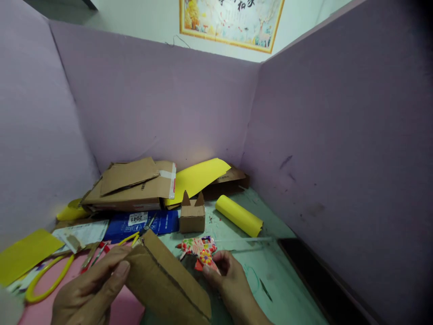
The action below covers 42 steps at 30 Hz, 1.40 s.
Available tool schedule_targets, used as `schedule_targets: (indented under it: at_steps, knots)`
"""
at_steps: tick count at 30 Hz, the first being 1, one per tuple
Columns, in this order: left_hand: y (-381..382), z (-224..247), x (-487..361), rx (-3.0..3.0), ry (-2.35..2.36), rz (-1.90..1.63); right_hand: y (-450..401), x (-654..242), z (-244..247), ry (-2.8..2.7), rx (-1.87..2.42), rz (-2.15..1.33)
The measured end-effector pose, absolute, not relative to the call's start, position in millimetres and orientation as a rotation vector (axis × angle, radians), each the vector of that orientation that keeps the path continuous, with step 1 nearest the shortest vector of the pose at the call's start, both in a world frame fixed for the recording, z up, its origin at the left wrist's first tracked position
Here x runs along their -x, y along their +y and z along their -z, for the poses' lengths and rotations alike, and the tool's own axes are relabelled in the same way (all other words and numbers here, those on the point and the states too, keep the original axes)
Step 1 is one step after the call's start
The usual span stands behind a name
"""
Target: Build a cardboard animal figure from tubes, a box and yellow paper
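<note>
Two hands are working: the left hand (93, 286) is pinching folded card (171, 282) at seven o'clock, the right hand (235, 276) a flowered piece (203, 249) at six. Folding is seemingly done; nothing is visibly fastening them together yet.

Pale purple panels (169, 104) stand around me on three sides. Beyond them I see a whitish wall (135, 18) with a gold-framed picture (233, 25). My tabletop (287, 284) is green.
</note>
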<state>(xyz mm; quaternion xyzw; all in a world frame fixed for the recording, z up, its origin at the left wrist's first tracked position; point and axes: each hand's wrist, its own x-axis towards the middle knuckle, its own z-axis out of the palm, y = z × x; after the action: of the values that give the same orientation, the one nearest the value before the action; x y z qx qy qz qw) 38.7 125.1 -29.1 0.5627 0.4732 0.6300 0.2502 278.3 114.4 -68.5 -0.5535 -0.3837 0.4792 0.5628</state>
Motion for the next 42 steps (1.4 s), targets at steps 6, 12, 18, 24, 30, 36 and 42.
schedule_targets:
  at_steps: [6,12,18,24,30,36,42]
  knots:
    - [120.2,15.5,-45.6,-1.592,1.257,-1.622,130.0,-301.7,67.7,-1.100,1.394,-0.983]
    - [112.3,-3.6,-69.9,-1.704,0.999,-1.390,130.0,-309.8,-4.2,-1.705,1.539,-0.667]
    - [110.3,-0.7,-79.9,-1.614,0.851,-1.295,150.3,-276.6,-26.8,-1.599,0.789,-1.566]
    - [110.6,-0.5,-84.0,-1.584,0.903,-1.332,163.7,-261.6,-0.3,-1.506,0.643,-1.795]
    - [109.1,0.5,-86.5,-1.564,0.910,-1.284,162.2,-263.6,3.2,-1.437,0.686,-1.841]
    - [109.6,-0.6,-86.0,-1.609,0.900,-1.196,162.9,-267.9,2.2,-1.490,0.717,-1.835]
    - [106.8,2.1,-91.4,-1.557,0.915,-1.214,161.7,-275.1,-5.1,-1.598,0.735,-1.850]
